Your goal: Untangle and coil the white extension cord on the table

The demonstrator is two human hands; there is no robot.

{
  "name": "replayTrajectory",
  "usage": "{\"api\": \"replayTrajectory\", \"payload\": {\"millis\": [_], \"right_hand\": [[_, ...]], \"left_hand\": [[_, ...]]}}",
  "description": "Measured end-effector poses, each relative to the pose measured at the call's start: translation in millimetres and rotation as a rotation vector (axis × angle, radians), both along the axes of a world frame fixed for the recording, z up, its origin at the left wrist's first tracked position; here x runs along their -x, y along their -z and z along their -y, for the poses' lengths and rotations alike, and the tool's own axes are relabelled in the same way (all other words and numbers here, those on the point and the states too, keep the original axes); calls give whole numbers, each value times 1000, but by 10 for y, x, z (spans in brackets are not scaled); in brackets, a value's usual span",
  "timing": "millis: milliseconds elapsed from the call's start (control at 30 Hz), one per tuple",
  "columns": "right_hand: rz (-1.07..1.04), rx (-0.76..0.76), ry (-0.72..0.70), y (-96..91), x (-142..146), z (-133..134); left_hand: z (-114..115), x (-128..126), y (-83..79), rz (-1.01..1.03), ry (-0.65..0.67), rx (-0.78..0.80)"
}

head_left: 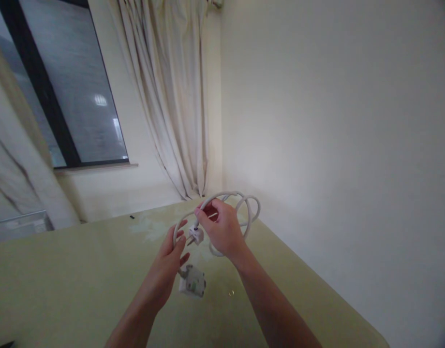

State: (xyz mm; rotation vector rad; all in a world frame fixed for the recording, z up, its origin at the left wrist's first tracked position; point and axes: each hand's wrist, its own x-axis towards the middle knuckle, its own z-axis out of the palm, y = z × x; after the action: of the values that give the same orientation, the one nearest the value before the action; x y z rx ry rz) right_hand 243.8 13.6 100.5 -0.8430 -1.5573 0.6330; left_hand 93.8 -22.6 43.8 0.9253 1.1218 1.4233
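Cord (218, 195) is up over the table (81, 275), held by both hands, with its big loops hanging behind and beside the right hand (224, 229). From where I stand, that hand has its thumb and finger pinched on the cord, just above the plug (197, 235). The plug hangs under the pinch, with its pins pointing down toward the left hand (171, 253). On that side, the cord runs between the thumb and the other fingers. Those fingers are bent and a bit spread, so it looks like a loose hold, but I can't tell how tight it is. Below the left hand, on the same cord, is the white block (193, 282). It looks a bit fuzzy, and I can't tell if it touches the table.

I think the step in hand is sorting out the cord, with the plug end in one hand and the block end in the other. The loops don't look neat to me; some cross over each other. To my mind, the next move calls for a good hold with the right hand and a gentle left hand, so the block doesn't swing and the loops don't get in a knot.
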Motion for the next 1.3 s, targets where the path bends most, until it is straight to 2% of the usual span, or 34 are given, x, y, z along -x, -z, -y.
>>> {"api": "replayTrajectory", "payload": {"millis": [167,233,300,433,500,633,733,800,933,1000,1133,1233,1300], "right_hand": [[-21,11,4,-34,-14,50],[-67,35,-46,-64,-3,94],[-117,60,-100,-102,2,144],[-227,97,-203,-170,-37,236],[-187,76,-182,-191,-74,274],[178,-66,29,-211,-123,352],[362,-146,45,-205,-111,394],[289,-151,19,-181,-80,394],[-201,29,-141,-95,18,315],[-320,43,-155,-49,62,255],[-118,-49,-115,7,84,154],[26,29,-189,35,91,121],[18,94,-247,72,140,128]], "left_hand": [[-28,-188,283,292,242,209],[-12,-291,329,378,304,240],[4,-372,321,442,310,218],[-3,-363,178,516,197,155],[-24,-266,72,566,118,122],[-36,-23,-162,614,28,44],[-3,112,-320,653,13,39],[24,171,-396,690,10,26],[74,211,-476,773,2,-10],[101,183,-503,829,10,-7],[157,84,-575,895,21,-55],[197,36,-619,846,-112,-174],[224,20,-623,779,-212,-266]]}}
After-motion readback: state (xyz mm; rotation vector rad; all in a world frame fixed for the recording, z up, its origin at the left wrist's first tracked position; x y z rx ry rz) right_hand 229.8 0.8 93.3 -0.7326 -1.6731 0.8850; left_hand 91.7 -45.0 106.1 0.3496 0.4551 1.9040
